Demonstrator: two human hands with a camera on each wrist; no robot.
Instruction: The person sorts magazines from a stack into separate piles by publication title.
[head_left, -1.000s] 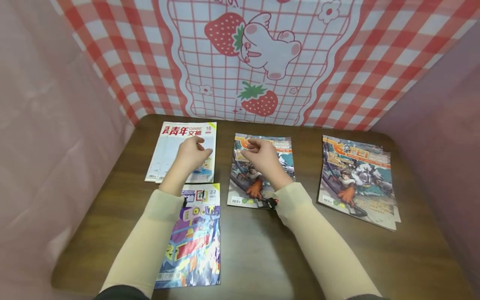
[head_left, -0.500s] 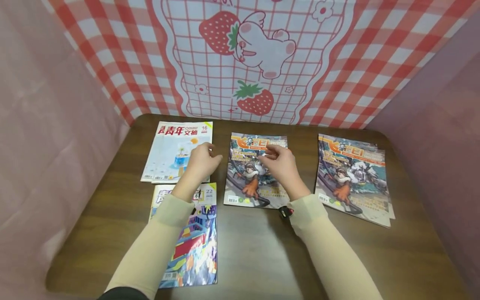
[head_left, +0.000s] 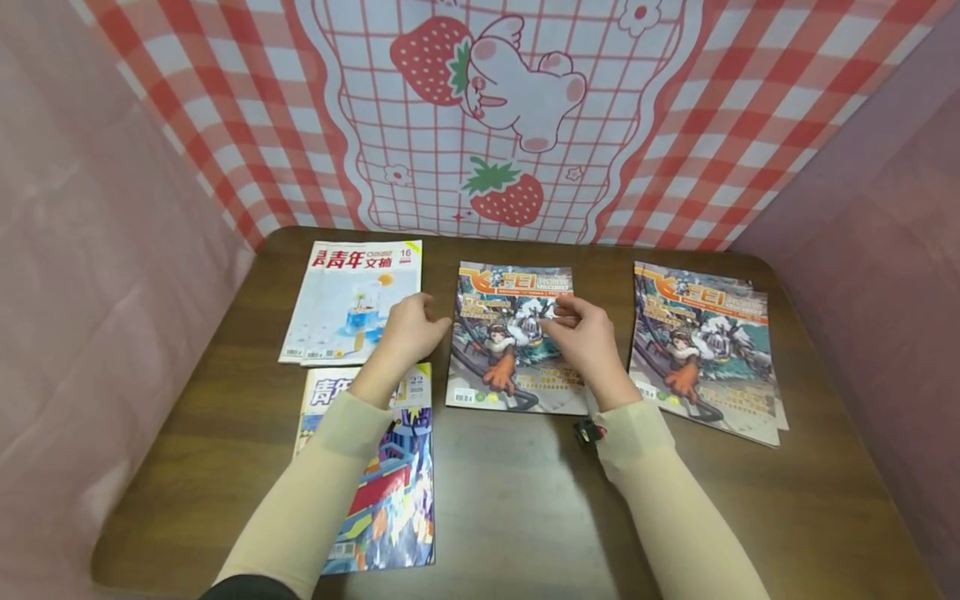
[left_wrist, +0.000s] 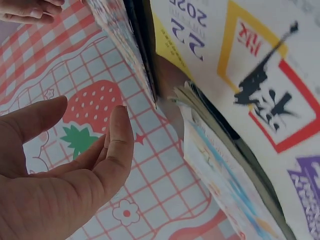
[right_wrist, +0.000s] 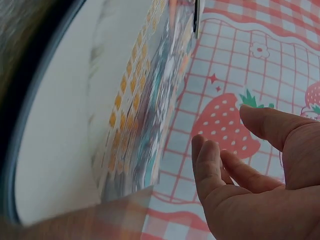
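Observation:
My left hand (head_left: pixel 414 332) hovers between the pale-blue-covered magazines (head_left: pixel 352 292) at the back left and the comic-style magazine (head_left: pixel 491 342) in the middle. Its fingers are loosely bent, and the left wrist view shows nothing between thumb and fingertips. Over the right part of the middle magazine is my right hand (head_left: pixel 588 342), also loosely bent and holding nothing; the right wrist view shows its thumb and fingers apart. Partly under my left forearm lies a colourful magazine (head_left: pixel 405 508), marked 22.
At the right, overlapping magazines (head_left: pixel 705 367) bear the same cover as the middle one. All lie on a brown wooden table (head_left: pixel 510 500). A red-and-white checked cloth (head_left: pixel 300 125) with strawberries hangs behind, and pink cloth (head_left: pixel 90 250) closes the left side.
Both hands have shifted right, the right hand farther, and come slightly nearer to me. More of the middle magazine's cover shows. The magazines keep their places; the head view has shifted a little.

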